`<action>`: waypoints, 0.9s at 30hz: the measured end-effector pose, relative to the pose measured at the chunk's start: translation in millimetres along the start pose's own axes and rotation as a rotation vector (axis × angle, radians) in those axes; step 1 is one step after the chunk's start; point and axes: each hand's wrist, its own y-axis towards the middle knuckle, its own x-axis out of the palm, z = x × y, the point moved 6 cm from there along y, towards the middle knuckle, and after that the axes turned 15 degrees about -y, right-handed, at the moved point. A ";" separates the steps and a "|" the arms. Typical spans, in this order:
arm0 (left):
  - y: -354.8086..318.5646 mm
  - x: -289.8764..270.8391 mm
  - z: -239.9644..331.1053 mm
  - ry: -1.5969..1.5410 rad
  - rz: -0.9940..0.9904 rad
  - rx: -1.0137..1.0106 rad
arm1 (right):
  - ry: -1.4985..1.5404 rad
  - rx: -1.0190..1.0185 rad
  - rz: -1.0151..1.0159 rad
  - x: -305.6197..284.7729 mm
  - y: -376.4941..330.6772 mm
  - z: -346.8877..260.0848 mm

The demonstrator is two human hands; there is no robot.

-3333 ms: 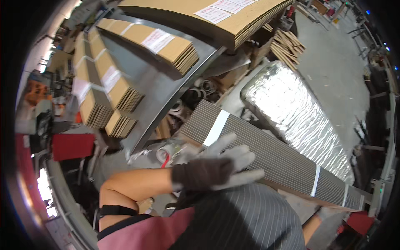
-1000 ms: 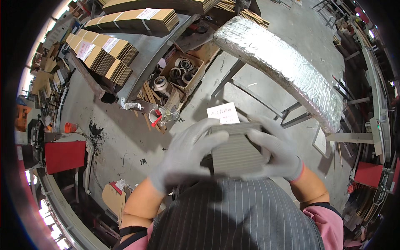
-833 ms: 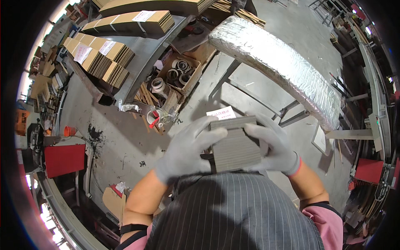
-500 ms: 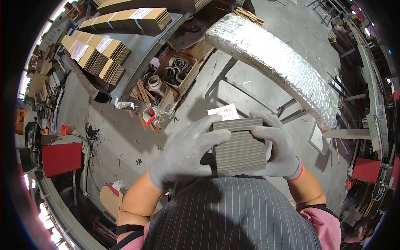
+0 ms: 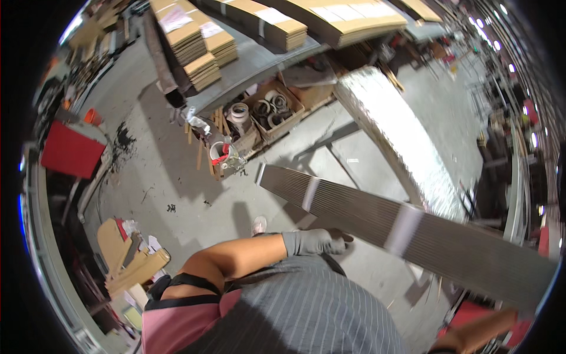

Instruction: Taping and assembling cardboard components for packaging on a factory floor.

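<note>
A long, flat bundle of dark grey ribbed cardboard sheets (image 5: 407, 227), bound by two pale straps, stretches slantwise across the middle of the scene, its near end pointing toward the open cardboard box of tape rolls (image 5: 270, 109) and its far end running off to the lower right. The edges of the sheets show as fine parallel lines along its whole length. It is held clear of the floor, just in front of the person's grey striped top (image 5: 306, 315).

The left hand (image 5: 315, 241), in a grey work glove, lies under the lower edge of the bundle with the fingers loosely curled and stretched toward it; the fingertips seem to touch the underside, but whether they grip it I cannot tell. The right hand is hidden beyond the bundle's far end; only a bare forearm (image 5: 480, 333) shows at the lower right, so its grip cannot be told.

Beyond the bundle, a long silver foil-wrapped block (image 5: 398, 138) lies on the grey concrete floor (image 5: 159, 171). Behind the box of tape rolls, a grey metal bench (image 5: 253, 62) carries stacks of flat brown cardboard (image 5: 194, 38). Well to the left of the bundle stands a red box (image 5: 72, 150), and loose brown cardboard offcuts (image 5: 127, 259) lie near the person's left elbow.
</note>
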 end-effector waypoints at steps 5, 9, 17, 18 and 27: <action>60.8 69.4 93.4 -0.729 -0.071 0.394 | -0.005 0.363 0.249 -15.7 -100.0 54.6; 99.1 70.8 109.0 -0.731 -0.144 0.380 | 0.150 0.510 0.214 34.6 -126.7 99.8; 174.3 -13.1 277.3 -0.583 -0.092 0.818 | 0.308 0.549 0.215 77.2 -102.7 138.7; 185.3 -44.9 304.7 -0.566 -0.118 0.923 | 0.328 0.544 0.209 82.6 -95.6 139.5; 122.7 -192.0 459.5 -0.213 0.326 1.257 | 0.451 0.522 0.149 155.6 16.3 150.1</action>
